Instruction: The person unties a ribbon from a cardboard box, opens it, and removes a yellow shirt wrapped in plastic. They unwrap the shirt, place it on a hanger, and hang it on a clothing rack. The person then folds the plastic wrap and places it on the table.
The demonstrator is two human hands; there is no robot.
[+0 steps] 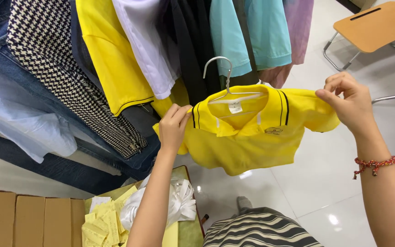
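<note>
Hands both pinched shut on yellow polo shirt at centre frame, my left hand and right hand gripping a shoulder each, stretching it flat so it sits square on white hanger.

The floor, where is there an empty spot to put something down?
Bare white tile floor lies below the yellow shirt, between the small wooden table and the right hand. It is crowded left: hanging clothes, cardboard box, paper slips.
</note>
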